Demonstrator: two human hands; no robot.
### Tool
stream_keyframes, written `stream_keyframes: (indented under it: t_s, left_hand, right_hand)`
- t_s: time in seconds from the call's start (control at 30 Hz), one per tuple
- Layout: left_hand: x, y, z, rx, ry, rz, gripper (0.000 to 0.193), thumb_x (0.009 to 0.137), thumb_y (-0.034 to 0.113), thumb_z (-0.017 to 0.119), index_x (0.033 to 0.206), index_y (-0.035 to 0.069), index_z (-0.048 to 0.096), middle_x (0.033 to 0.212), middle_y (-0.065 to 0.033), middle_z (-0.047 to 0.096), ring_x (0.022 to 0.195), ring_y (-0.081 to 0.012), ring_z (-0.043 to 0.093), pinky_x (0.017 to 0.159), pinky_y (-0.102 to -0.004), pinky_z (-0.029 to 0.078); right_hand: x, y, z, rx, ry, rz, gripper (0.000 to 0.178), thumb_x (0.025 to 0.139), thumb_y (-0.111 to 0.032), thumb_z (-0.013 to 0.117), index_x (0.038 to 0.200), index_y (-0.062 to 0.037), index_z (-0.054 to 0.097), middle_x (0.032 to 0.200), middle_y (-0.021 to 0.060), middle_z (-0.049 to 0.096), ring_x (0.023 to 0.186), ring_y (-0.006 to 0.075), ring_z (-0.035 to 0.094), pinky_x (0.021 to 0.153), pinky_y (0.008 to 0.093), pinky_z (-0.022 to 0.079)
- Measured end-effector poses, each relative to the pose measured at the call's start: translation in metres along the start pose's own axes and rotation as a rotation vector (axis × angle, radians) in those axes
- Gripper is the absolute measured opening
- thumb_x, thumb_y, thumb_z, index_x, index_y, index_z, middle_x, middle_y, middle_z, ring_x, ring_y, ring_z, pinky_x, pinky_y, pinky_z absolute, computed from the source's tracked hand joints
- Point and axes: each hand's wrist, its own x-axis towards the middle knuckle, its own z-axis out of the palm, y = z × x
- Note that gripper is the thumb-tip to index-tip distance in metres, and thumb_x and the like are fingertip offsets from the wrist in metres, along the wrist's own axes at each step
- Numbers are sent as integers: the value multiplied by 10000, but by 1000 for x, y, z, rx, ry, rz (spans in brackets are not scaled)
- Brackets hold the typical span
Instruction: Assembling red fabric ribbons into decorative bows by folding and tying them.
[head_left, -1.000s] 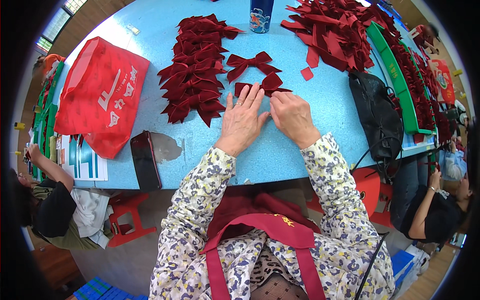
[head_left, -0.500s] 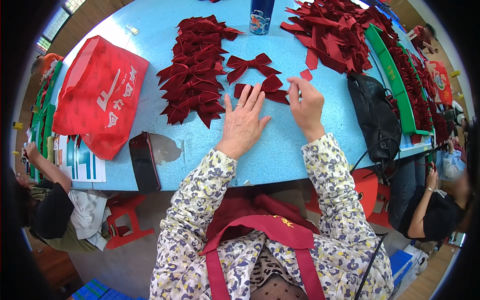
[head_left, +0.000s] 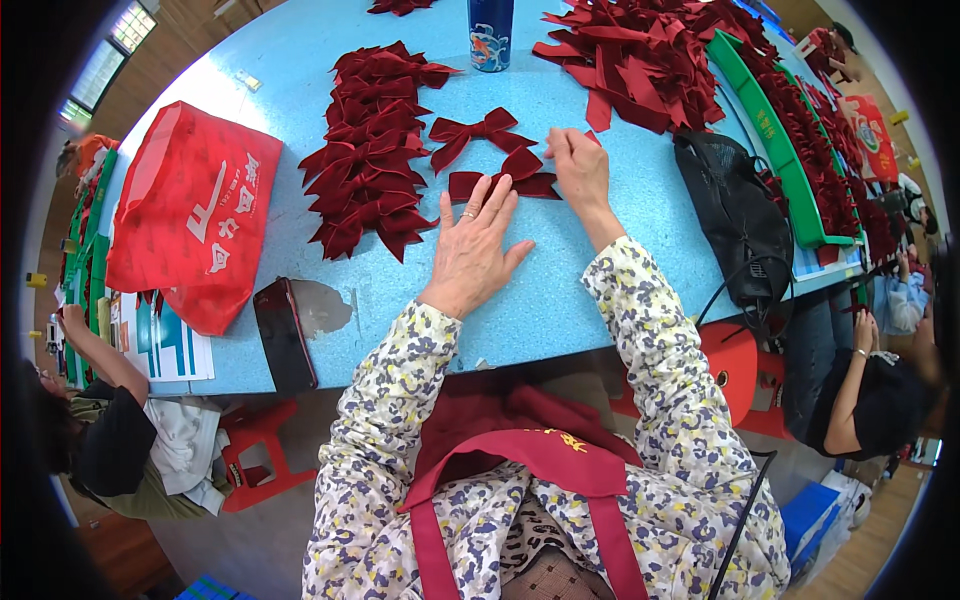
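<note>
Near bow lies crosswise ahead of the left hand; right hand just off its right end

The left hand (head_left: 470, 250) is flat and open, fingers spread, palm down; its fingertips appear to rest on the lower edge of the near bow (head_left: 520, 170). The near bow, dark red, lies on the blue table (head_left: 540, 310) directly ahead of those fingertips; its long axis runs left to right, across the line of the fingers, with one loop standing toward the far side. The right hand (head_left: 582, 180) is raised to the right of the bow's right tail, just beside it, fingers curled inward; a red scrap (head_left: 593, 138) shows at its fingers, and whether they grip it cannot be told. The left hand is the nearer of the two, being in apparent contact; the right hand is judged the better placed for the bow's right end.

The far bow (head_left: 485, 132) lies just beyond the near bow, its long axis roughly parallel; the column of overlapping bows (head_left: 370, 160) stands to the left of both, near the left hand; the heap of ribbon pieces (head_left: 640, 70) lies beyond the right hand, farther across the table.
</note>
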Motion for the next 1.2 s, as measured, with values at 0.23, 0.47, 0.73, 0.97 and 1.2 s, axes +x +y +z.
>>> stream_keyframes:
  t_s: [0.23,0.47,0.73,0.97,1.2]
  left_hand:
    - [15,-12,-23,-185,667,-215,206,831,150,625,988,17,627,1084,-117,632,1058,-288,555,928,-431,385]
    - [15,-24,-26,-372,731,-362,85,830,56,596,899,9,612,913,-103,622,861,-268,553,766,-361,440]
    - [9,-21,-33,-518,660,-473,91,824,54,605,900,4,606,904,-105,614,869,-264,555,745,-361,453]
    - [15,-13,-38,-445,723,-412,88,805,40,617,885,4,603,891,-106,616,844,-259,562,728,-357,458]
    - [18,19,-52,-581,585,44,86,756,30,658,724,24,579,720,-82,587,670,-234,559,571,-328,432]
  right_hand:
    - [2,-8,-17,55,6,-78,281,846,-270,653,978,-22,661,772,75,687,677,157,632,623,293,491]
    - [-1,-21,-19,85,-146,-120,215,837,-170,670,960,5,655,773,46,670,682,83,588,647,246,482]
    - [-2,-23,-18,354,-111,-37,133,843,-101,659,920,6,643,764,12,645,697,58,565,642,212,463]
    - [6,-20,-26,474,167,8,134,889,-114,609,958,1,608,796,17,644,700,64,571,620,212,458]
    - [17,16,-68,808,608,278,190,935,-183,537,966,-2,586,767,34,627,604,86,522,548,225,432]
